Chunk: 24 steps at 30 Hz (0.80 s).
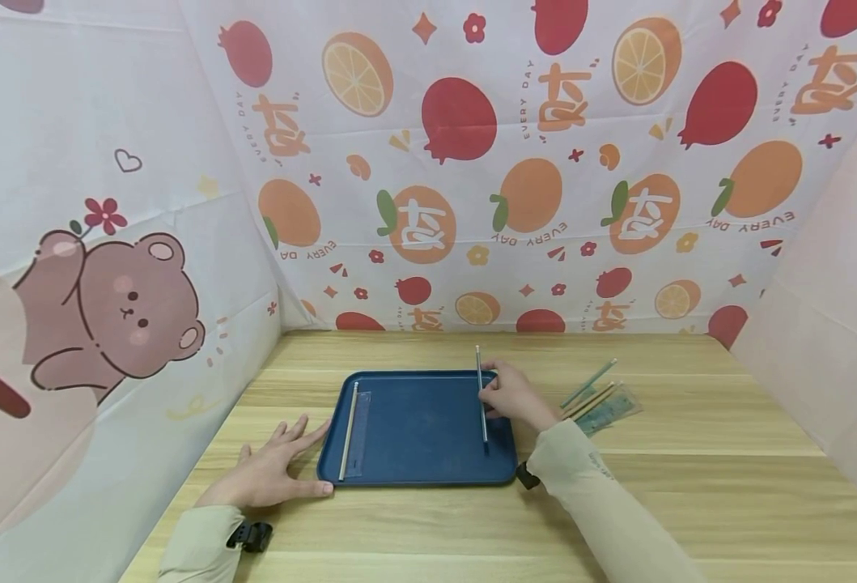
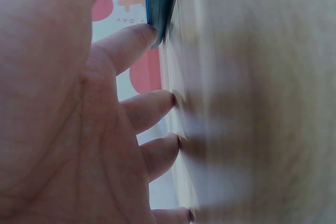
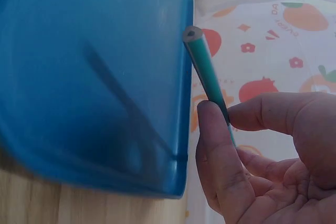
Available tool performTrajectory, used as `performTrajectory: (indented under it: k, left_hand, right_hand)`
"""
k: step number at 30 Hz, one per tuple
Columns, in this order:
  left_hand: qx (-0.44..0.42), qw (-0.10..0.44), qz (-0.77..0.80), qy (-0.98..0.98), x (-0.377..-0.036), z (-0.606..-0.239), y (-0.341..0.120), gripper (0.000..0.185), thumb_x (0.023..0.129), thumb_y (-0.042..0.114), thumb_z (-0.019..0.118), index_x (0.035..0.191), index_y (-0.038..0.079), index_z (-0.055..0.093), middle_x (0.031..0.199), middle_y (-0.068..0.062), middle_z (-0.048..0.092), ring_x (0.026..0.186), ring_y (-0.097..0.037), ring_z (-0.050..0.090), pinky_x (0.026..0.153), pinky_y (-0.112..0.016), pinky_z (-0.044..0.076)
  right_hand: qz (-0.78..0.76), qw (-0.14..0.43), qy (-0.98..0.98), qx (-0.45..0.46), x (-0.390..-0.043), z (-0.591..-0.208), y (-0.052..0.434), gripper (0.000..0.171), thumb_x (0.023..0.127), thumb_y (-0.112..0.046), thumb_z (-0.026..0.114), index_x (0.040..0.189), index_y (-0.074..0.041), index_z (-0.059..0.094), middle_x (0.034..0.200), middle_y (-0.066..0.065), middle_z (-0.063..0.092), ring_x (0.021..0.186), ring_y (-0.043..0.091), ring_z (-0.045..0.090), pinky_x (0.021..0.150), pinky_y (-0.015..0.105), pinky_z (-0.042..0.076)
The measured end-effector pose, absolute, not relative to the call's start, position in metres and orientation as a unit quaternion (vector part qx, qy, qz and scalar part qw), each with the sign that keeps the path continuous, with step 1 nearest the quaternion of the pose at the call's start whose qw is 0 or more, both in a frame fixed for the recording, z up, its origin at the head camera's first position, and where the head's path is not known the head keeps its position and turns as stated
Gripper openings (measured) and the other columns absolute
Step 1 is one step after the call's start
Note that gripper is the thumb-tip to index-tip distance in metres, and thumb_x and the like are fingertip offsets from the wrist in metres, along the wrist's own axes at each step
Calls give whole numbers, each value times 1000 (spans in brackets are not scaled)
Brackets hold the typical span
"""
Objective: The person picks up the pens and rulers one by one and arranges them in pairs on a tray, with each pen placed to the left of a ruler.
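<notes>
One pencil already on the blue tray, lying lengthwise along its left rim, beside or on a clear ruler; which of the two cannot be told from the head view. Second item, a green pencil, over the tray's right side, running near edge to far edge, far tip poking past the far rim. Pinched between thumb and forefinger of right hand; fingers clamped on the shaft, confirmed in right wrist view, blunt end up against the tray rim. Cannot tell whether the near tip already rests on the tray floor.

Left hand flat on the bench at the tray's near-left corner, fingers spread and straight, thumb tip touching the tray edge; holding nothing, apparently steadying.

Several pencils and a second clear ruler well to the right of the tray, on the bench toward its right edge.

Judged: roughly one placed, one being set down, small pile left. Under halfway.
</notes>
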State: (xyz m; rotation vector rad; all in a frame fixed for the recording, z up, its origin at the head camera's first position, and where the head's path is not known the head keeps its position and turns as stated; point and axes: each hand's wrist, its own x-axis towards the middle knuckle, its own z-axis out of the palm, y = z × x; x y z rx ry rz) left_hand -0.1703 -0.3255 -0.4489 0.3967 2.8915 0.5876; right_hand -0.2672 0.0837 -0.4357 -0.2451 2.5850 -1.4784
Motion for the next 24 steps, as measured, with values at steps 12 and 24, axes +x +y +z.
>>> performTrajectory:
  k: [12,24]
  left_hand:
    - [135,78,187,970,-171,-451,-326,107,83,69,83,169,24,38,174,-32,24,154,-71,18,101,-101,8]
    - [137,79,181,971,-170,-447,-324,106,84,69,82,168,22,38,173,-33,25,153,-71,20,101,-101,10]
  right_hand:
    - [-500,83,856,-101,-265,-438,69,58,101,1,63,156,3,46,83,9,65,67,16,68,70,37,68]
    - [-510,92,850,-95,-262,-439,56,58,100,0,65,155,2,46,86,10,66,71,18,70,72,37,68]
